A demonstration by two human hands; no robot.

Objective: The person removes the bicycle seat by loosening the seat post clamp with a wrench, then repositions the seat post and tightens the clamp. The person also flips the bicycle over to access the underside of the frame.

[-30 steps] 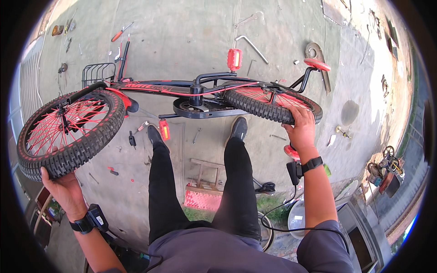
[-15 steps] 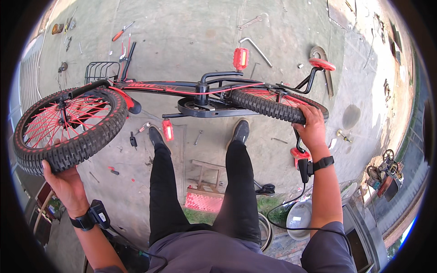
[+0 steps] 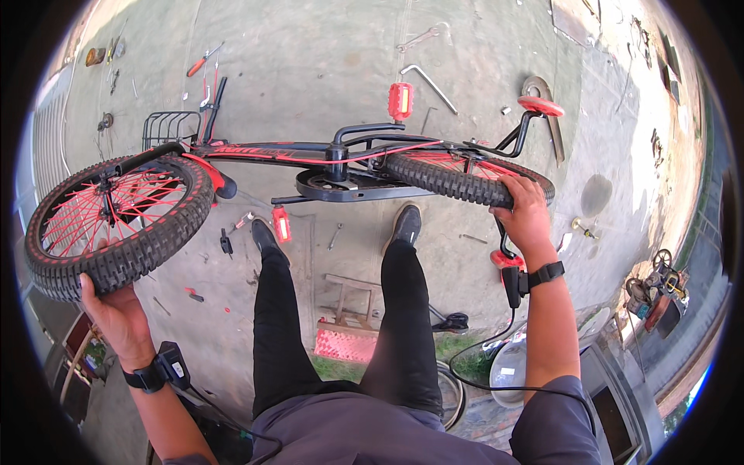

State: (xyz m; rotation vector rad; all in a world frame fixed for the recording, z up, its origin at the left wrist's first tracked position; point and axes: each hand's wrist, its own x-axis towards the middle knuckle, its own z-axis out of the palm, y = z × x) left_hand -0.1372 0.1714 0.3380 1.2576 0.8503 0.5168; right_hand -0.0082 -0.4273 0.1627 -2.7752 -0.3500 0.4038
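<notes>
A black and red child's bicycle (image 3: 267,151) stretches across the view in front of my legs. Its front wheel (image 3: 116,270) is on the left, with a knobby black tyre and red spokes. My left hand (image 3: 120,319) holds that tyre at its near edge, thumb outside and fingers partly hidden behind it. Over the rear tyre (image 3: 446,183) on the right, my right hand (image 3: 524,211) is curled, fingers on top. Red pedals (image 3: 401,101) sit on the cranks, and a training wheel (image 3: 540,106) with a red rim sticks out beyond the rear wheel.
On the ground beyond the bicycle lie a screwdriver (image 3: 204,60), a bent bar wrench (image 3: 430,87) and a spanner (image 3: 418,39). A low stool with a pink top (image 3: 345,341) stands between my legs. A metal basin (image 3: 508,375) sits near my right elbow.
The bicycle's rear end and my right hand appear slightly farther left. My left hand has shifted a little rightward along the front tyre. Both hands keep their hold.
</notes>
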